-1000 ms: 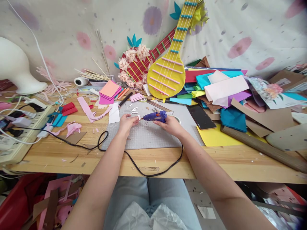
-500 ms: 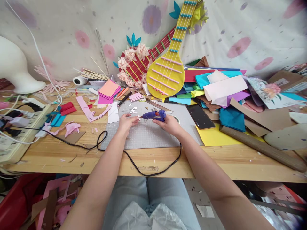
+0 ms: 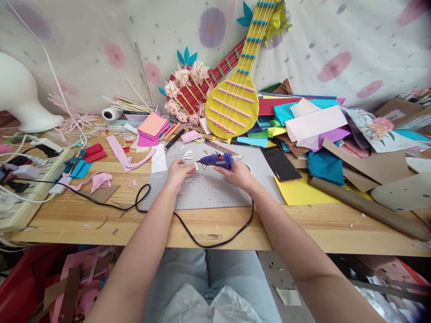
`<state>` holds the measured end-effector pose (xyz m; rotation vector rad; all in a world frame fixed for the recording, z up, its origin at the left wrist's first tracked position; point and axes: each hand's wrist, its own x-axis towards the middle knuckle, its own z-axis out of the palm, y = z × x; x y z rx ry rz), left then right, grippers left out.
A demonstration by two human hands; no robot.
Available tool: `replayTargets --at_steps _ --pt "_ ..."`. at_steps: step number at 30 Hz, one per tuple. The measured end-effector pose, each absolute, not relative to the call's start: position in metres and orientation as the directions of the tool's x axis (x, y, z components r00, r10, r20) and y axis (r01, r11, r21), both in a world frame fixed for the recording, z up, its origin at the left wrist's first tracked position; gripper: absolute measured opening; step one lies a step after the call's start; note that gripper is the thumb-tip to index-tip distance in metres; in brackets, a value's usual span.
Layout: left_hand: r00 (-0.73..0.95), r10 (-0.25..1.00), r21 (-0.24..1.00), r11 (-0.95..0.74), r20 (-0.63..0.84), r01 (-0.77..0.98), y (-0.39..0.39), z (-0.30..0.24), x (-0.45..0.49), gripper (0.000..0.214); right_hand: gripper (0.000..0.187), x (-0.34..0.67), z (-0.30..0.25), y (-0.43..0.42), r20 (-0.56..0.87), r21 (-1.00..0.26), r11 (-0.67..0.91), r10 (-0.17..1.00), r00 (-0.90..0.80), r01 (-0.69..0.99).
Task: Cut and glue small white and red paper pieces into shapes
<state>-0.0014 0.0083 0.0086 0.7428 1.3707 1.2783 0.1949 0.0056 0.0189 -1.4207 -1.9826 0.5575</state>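
Observation:
My right hand [image 3: 238, 174] is closed round a blue glue gun [image 3: 216, 160], whose nozzle points left above a grey cutting mat [image 3: 208, 188]. My left hand [image 3: 178, 172] pinches a small white paper piece [image 3: 195, 166] just below and left of the nozzle tip. The gun's black cord [image 3: 202, 237] loops over the wooden table's front edge. More small white paper bits [image 3: 187, 154] lie on the mat behind my left hand.
A black phone [image 3: 281, 163] and yellow sheet [image 3: 303, 193] lie right of the mat. Stacked coloured paper [image 3: 303, 121] and cardboard [image 3: 367, 168] fill the right. Two paper guitars [image 3: 235, 101] lean on the wall. A power strip [image 3: 33, 179] and pink scraps [image 3: 128, 157] sit left.
The glue gun has lifted slightly up and away from the white piece, which stays pinched in my left hand. Little else has moved.

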Motion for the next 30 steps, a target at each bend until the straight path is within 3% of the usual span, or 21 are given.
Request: replayTargets --at_steps 30 --pt "-0.249 0.932 0.945 0.195 -0.262 -0.261 0.0097 0.0078 -0.0025 0.046 0.037 0.1989 0.0237 0.0003 0.211 -0.64 0.361 0.931 -0.296 0.679"
